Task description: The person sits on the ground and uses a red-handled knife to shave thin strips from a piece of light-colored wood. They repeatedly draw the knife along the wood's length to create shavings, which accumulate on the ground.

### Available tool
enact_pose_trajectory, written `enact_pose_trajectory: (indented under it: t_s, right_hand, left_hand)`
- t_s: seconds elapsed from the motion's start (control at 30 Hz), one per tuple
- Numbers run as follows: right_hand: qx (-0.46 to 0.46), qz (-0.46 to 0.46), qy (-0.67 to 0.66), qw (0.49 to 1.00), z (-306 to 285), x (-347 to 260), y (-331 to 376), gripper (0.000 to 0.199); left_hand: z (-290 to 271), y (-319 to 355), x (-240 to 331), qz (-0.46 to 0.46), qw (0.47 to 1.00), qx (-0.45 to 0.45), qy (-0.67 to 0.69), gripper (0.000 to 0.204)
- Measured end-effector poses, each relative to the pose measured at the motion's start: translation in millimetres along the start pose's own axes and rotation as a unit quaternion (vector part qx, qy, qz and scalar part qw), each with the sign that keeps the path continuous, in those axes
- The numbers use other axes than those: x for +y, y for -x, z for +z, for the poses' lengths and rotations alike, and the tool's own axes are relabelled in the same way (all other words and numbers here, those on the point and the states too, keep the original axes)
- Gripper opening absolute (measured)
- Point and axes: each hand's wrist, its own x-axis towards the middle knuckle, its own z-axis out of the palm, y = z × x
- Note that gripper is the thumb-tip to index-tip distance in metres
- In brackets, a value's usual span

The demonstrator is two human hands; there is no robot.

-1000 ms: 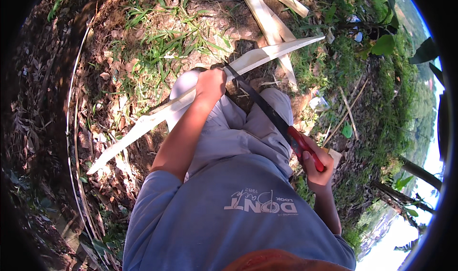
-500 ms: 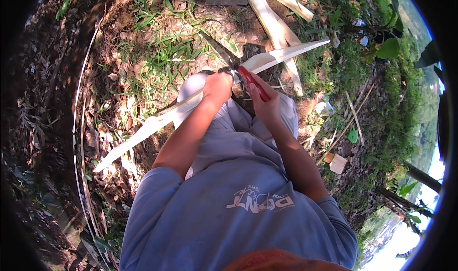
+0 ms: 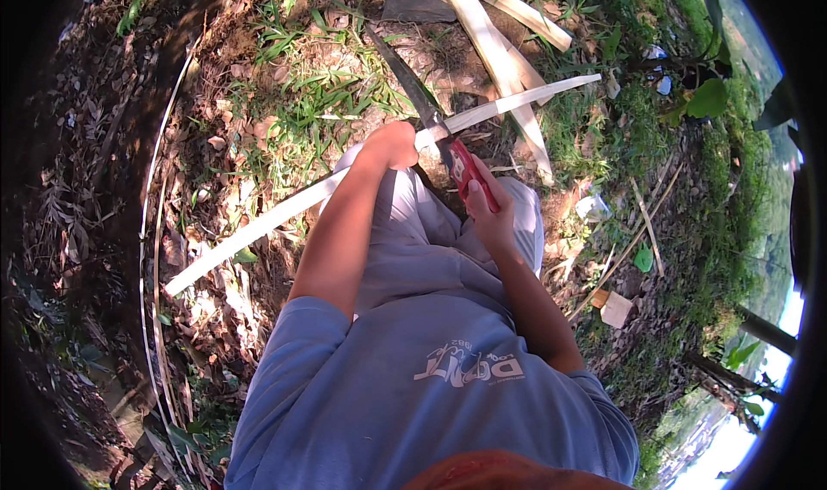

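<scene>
A long pale wooden strip (image 3: pixel 258 225) runs slantwise across my knees, from low on the left to far on the right. Closed round its middle is my left hand (image 3: pixel 392 147), just left of the blade. My right hand (image 3: pixel 489 207) is wrapped round the red handle of a long, dark-bladed knife-like tool (image 3: pixel 405 74). The blade points away and to the left, and near the handle it meets the strip. Whether its edge is toothed cannot be made out. Past the blade, the strip's far end lies over another pale strip.
Several pale wooden strips (image 3: pixel 482 37) lie on the ground ahead, beside a dark flat piece (image 3: pixel 417 1). Thin sticks (image 3: pixel 642 218) and a small wood block (image 3: pixel 615 309) are on the right. Long thin canes (image 3: pixel 148 223) curve along the left. Grass and dry leaves cover the ground.
The strip has turned, now showing a narrower face. The tool's blade has swung out into fuller view, pointing away, and its handle has shifted slightly nearer and right.
</scene>
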Motion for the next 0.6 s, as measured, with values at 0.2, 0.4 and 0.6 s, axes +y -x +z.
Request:
enact_pose_trajectory:
  t_s: [0.2, 0.4, 0.6]
  right_hand:
    - [-0.017, 0.105, 0.144, 0.984, -93, -58, 97, 0.048]
    - [0.007, 0.106, 0.187, 0.977, -120, -142, 161, 0.045]
    - [0.016, 0.113, 0.145, 0.983, -117, -152, 154, 0.043]
  left_hand:
    - [-3, -3, -4, -0.014, 0.999, -0.032, 0.007, 0.033]
    - [1, 23, 27, -0.012, 0.998, 0.038, -0.042, 0.022]
    - [64, 32, 32, 0.009, 0.966, 0.199, -0.165, 0.017]
